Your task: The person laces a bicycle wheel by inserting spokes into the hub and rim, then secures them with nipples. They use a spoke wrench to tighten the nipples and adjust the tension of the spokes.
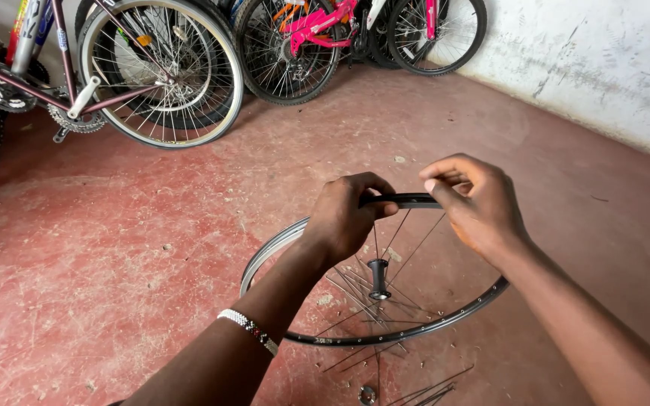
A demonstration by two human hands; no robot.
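- Red concrete floor [114, 248], scuffed, with a stained white wall [603, 68] on the right. Bicycles [152, 68] lean along the back; at least three, since one dark-red and one pink frame show, with more wheels behind. Probably parked there to leave working room.
- One bare wheel rim [415, 327], black, no tyre, held tilted with its far edge raised between both hands and its near edge low toward the floor.
- One hub [378, 280] stands on end inside the rim; only some spokes are laced, others hang slack.
- Left hand [344, 218] curled tight over the rim's top edge; beaded band at the wrist.
- Right hand [475, 199] pinches the same edge just beside it, fingers pressed together.
- Loose spokes [434, 391] lie by a small round metal part [368, 394]; spoke count unclear.
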